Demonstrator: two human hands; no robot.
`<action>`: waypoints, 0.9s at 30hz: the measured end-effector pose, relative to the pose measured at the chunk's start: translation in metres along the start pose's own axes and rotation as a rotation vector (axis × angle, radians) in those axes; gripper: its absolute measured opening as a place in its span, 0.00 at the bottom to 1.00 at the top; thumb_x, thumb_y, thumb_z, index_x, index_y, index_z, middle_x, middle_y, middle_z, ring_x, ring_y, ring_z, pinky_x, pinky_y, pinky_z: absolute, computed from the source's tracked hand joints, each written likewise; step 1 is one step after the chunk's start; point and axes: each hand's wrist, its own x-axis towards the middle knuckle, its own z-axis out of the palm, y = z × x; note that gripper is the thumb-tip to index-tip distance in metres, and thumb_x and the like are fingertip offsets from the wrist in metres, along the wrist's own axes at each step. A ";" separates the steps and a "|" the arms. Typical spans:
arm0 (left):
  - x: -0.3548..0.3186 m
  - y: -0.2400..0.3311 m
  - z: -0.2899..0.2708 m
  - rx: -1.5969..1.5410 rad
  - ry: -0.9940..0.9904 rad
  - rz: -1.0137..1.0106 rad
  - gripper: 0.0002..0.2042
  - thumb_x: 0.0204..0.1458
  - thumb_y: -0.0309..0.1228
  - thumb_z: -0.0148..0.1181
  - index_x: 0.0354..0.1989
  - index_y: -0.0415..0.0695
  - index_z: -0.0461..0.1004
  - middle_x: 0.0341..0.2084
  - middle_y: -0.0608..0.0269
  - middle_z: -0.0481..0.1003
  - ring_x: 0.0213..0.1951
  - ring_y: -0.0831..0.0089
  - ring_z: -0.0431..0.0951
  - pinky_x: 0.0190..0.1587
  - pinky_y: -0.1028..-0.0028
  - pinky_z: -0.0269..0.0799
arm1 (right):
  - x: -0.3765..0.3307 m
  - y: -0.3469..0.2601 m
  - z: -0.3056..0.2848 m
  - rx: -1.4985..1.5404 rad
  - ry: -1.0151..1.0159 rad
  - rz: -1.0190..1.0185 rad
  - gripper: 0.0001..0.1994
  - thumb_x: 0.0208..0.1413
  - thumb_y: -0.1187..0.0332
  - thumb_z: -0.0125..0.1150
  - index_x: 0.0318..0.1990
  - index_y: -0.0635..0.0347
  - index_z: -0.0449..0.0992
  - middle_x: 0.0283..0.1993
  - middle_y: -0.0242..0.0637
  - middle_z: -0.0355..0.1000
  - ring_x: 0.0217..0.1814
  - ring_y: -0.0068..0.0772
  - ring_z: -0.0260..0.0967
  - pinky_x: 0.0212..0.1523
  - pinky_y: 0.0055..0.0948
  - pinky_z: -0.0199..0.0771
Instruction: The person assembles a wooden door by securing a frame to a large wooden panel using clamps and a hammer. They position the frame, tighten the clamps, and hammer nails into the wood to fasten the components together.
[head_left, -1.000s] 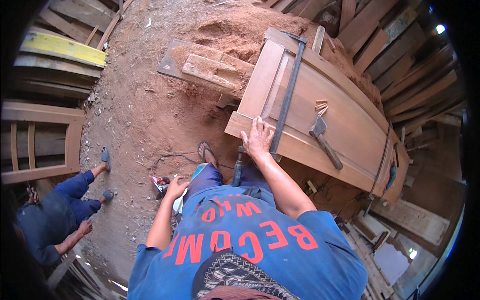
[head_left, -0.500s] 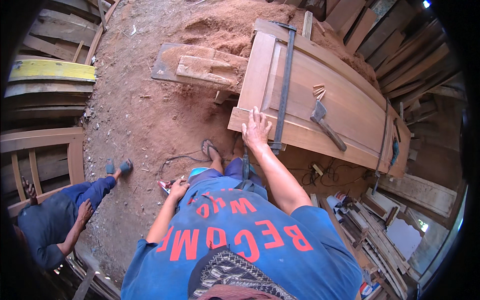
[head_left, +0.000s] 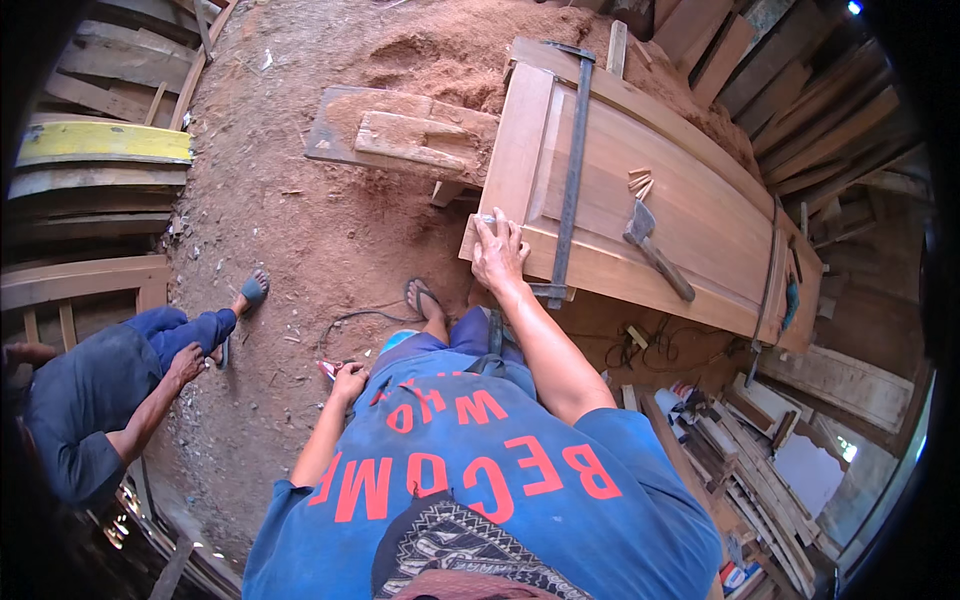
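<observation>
A panelled wooden door (head_left: 670, 190) lies raised above the ground, with a long metal bar clamp (head_left: 572, 180) across its near-left end. My right hand (head_left: 500, 252) rests on the door's left corner, fingers bent and apart, the fingertips at a joint with a whitish trace on it. Down by my left thigh, my left hand (head_left: 350, 383) is closed on a small red and white object (head_left: 328, 369), mostly hidden, whose kind I cannot make out. On the panel lie a hatchet (head_left: 655, 250) and several small wooden pegs (head_left: 640, 183).
Another clamp (head_left: 768, 270) crosses the door's far right end. A sawdust-covered plank (head_left: 335, 125) juts out left of the door. Cables (head_left: 650, 345) lie below it, near stacked offcuts (head_left: 745, 480). At the left, another person (head_left: 90, 400) stands beside leaning boards and a frame (head_left: 90, 278).
My right hand has shifted slightly left and bent its fingers onto the door's corner joint. The other person has stepped, one foot forward. My left hand stays nearly in place.
</observation>
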 end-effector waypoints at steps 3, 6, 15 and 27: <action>0.011 -0.018 0.001 0.083 -0.007 0.000 0.22 0.49 0.37 0.64 0.52 0.42 0.77 0.47 0.48 0.80 0.51 0.60 0.79 0.56 0.68 0.71 | 0.000 0.008 -0.014 0.096 0.087 0.023 0.27 0.52 0.71 0.58 0.62 0.39 0.72 0.75 0.44 0.48 0.75 0.56 0.46 0.67 0.67 0.52; -0.003 0.001 0.002 0.110 0.011 -0.018 0.22 0.49 0.36 0.64 0.52 0.42 0.77 0.46 0.49 0.80 0.50 0.60 0.79 0.56 0.67 0.71 | 0.000 0.048 -0.024 0.080 0.180 0.078 0.23 0.51 0.73 0.57 0.56 0.40 0.76 0.74 0.45 0.49 0.75 0.56 0.46 0.68 0.65 0.49; 0.006 0.100 -0.037 0.038 0.038 -0.013 0.19 0.52 0.28 0.60 0.53 0.38 0.75 0.38 0.55 0.81 0.38 0.68 0.80 0.43 0.69 0.76 | 0.016 0.086 -0.032 -0.056 0.148 0.066 0.17 0.52 0.75 0.56 0.48 0.45 0.80 0.74 0.45 0.49 0.76 0.56 0.43 0.68 0.74 0.40; 0.045 0.166 -0.090 0.366 0.135 0.047 0.17 0.53 0.32 0.55 0.50 0.42 0.78 0.43 0.47 0.81 0.47 0.59 0.81 0.53 0.64 0.74 | 0.003 0.021 -0.034 -0.031 0.112 0.209 0.25 0.51 0.77 0.53 0.60 0.56 0.74 0.76 0.45 0.46 0.77 0.55 0.43 0.69 0.69 0.43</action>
